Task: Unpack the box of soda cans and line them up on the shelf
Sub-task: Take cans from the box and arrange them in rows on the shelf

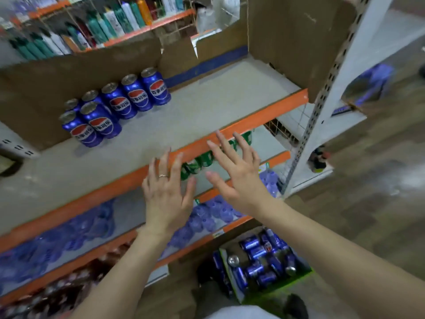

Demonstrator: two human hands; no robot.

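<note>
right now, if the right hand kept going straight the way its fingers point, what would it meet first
Probably the orange front edge of the shelf: the right hand is open, fingertips overlapping that edge. If it is above the edge, bare shelf follows. Depth is unclear from one view.

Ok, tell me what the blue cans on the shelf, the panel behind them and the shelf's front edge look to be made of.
Blue soda cans: probably aluminium, glossy printed sides with bare silvery tops that catch the light.
Back panel: looks like corrugated cardboard, matte brown, with a torn, ragged upper edge.
Shelf front edge: seemingly metal painted orange, smooth and straight; the paint hides the base, so this is a guess.
</note>
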